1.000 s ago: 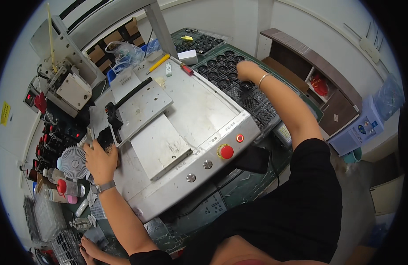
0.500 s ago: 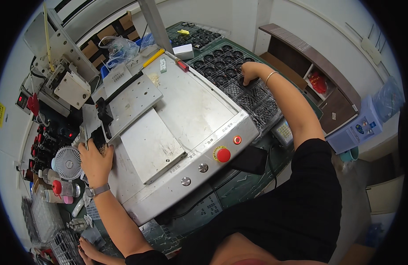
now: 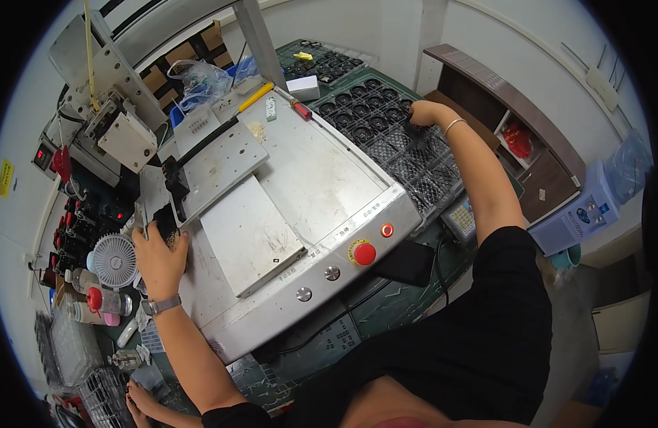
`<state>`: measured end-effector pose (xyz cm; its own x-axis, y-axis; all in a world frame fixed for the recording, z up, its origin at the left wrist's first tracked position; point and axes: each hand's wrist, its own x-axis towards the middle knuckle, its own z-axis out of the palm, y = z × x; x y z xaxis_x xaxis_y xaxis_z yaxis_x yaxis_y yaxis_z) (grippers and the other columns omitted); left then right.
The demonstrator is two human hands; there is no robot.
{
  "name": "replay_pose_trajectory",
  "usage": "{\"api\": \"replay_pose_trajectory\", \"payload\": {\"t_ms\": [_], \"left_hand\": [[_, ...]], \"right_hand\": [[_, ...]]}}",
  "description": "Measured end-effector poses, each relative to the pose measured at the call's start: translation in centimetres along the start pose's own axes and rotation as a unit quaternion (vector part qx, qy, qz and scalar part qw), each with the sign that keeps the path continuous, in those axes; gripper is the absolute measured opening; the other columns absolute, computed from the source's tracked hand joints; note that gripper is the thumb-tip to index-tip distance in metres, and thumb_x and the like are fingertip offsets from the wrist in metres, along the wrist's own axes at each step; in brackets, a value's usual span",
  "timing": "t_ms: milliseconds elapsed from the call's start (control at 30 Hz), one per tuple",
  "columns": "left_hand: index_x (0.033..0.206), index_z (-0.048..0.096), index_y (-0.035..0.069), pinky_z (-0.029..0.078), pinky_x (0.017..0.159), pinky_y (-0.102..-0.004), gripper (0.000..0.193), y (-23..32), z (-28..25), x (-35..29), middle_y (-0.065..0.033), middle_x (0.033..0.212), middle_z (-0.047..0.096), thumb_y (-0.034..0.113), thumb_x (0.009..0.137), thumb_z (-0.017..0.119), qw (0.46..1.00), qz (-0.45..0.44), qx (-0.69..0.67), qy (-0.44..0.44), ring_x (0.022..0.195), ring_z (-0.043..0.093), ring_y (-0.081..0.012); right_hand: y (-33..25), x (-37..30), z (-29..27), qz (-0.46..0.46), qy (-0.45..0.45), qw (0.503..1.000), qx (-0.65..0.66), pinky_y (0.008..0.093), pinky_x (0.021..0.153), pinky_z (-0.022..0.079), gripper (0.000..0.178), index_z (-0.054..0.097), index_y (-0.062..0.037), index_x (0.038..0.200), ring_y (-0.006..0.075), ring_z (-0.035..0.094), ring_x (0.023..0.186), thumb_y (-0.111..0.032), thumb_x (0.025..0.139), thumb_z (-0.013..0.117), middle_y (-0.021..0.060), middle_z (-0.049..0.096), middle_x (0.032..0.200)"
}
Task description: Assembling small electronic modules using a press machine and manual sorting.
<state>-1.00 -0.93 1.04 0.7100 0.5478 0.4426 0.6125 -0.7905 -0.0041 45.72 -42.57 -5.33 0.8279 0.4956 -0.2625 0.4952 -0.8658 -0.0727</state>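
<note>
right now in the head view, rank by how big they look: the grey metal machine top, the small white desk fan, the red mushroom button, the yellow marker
1. grey metal machine top, by far the largest
2. small white desk fan
3. yellow marker: longer than the button but thin and farther away, so this is unsure
4. red mushroom button

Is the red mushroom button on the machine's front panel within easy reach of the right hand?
Probably yes. The right hand is out at the black parts tray, but nothing covers the red button.
</note>
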Motion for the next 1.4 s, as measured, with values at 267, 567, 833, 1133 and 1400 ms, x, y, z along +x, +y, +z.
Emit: {"api": "replay_pose_trajectory", "payload": {"t_ms": [267, 567, 833, 1133, 1400], "left_hand": [[0.124, 0.052, 0.0, 0.044, 0.092, -0.0468, 0.064, -0.6, 0.4, 0.1, -0.0306, 0.129, 0.043, 0.04, 0.077, 0.07, 1.0, 0.013, -0.005, 0.01, 0.113, 0.05, -0.0455], [0.122, 0.053, -0.001, 0.046, 0.089, -0.0469, 0.057, -1.2, 0.6, -0.3, -0.0302, 0.126, 0.044, 0.034, 0.08, 0.067, 1.0, 0.012, -0.014, 0.023, 0.109, 0.052, -0.045], [0.11, 0.053, -0.001, 0.046, 0.079, -0.0472, 0.037, 0.2, -0.3, -0.4, -0.0229, 0.107, 0.049, 0.019, 0.081, 0.065, 0.988, -0.002, -0.016, 0.153, 0.095, 0.053, -0.0409], [0.106, 0.056, -0.001, 0.045, 0.08, -0.0423, 0.032, 2.6, -0.4, 0.6, -0.0197, 0.101, 0.052, 0.019, 0.083, 0.064, 0.964, 0.038, -0.178, 0.194, 0.095, 0.052, -0.0373], [0.085, 0.068, -0.002, 0.045, 0.062, -0.0298, 0.037, 2.5, 0.5, 1.7, -0.0091, 0.081, 0.061, 0.034, 0.078, 0.075, 0.891, -0.04, -0.436, 0.122, 0.072, 0.056, -0.0179]], "right_hand": [[-1.3, -0.9, 0.6, 0.01, 0.035, 0.996, -0.083, 0.0424, 0.086, 0.05, 0.038, 0.066, 0.0022, 0.107, 0.0355, 0.064, 0.097, -0.023, 0.078, 0.064, 0.0217, 0.067, 0.103], [4.9, 2.4, -1.1, -0.002, 0.128, 0.991, 0.042, 0.0397, 0.067, 0.05, 0.03, 0.066, 0.0095, 0.086, 0.0311, 0.065, 0.073, -0.018, 0.073, 0.063, 0.0228, 0.067, 0.08], [6.9, 5.2, 1.8, 0.02, 0.027, 0.999, 0.016, 0.0415, 0.084, 0.05, 0.039, 0.068, 0.0042, 0.1, 0.0348, 0.064, 0.1, -0.023, 0.073, 0.067, 0.0251, 0.066, 0.105], [0.0, 0.6, -4.8, -0.027, 0.192, 0.98, -0.044, 0.0393, 0.086, 0.049, 0.045, 0.051, 0.0021, 0.122, 0.0328, 0.062, 0.101, -0.017, 0.083, 0.064, 0.0229, 0.062, 0.111], [-31.4, -12.9, -10.0, -0.376, 0.001, 0.882, 0.284, 0.0249, 0.068, 0.048, 0.038, 0.054, -0.0041, 0.121, 0.0114, 0.056, 0.078, -0.023, 0.09, 0.062, 0.0059, 0.06, 0.094]]}}
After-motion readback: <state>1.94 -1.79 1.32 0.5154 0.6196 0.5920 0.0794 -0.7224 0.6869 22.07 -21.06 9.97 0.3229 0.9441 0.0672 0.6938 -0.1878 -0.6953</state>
